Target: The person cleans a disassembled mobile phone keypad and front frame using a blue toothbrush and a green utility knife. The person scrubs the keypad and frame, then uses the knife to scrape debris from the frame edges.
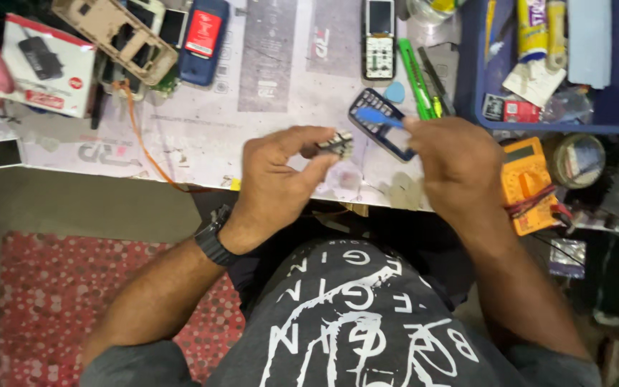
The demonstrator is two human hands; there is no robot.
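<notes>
Cluttered tabletop (202,136) seen from above, small circuit part (336,144) pinched by left hand (281,179) over its near edge, blue tool (377,117) gripped by right hand (456,161), dark keypad frame (380,122) just beyond it, yellow multimeter (528,183) right of it, bare tabletop left of left hand.

Even overhead light, bench (202,122) top bright and slightly washed out. Soft shadows only, under both hands. Right edge and the floor below go dim. Mild motion blur on the right hand (458,163) and its blue tool (377,116). Wide-angle bend at the corners. Overall soft, fine detail smeared.
</notes>
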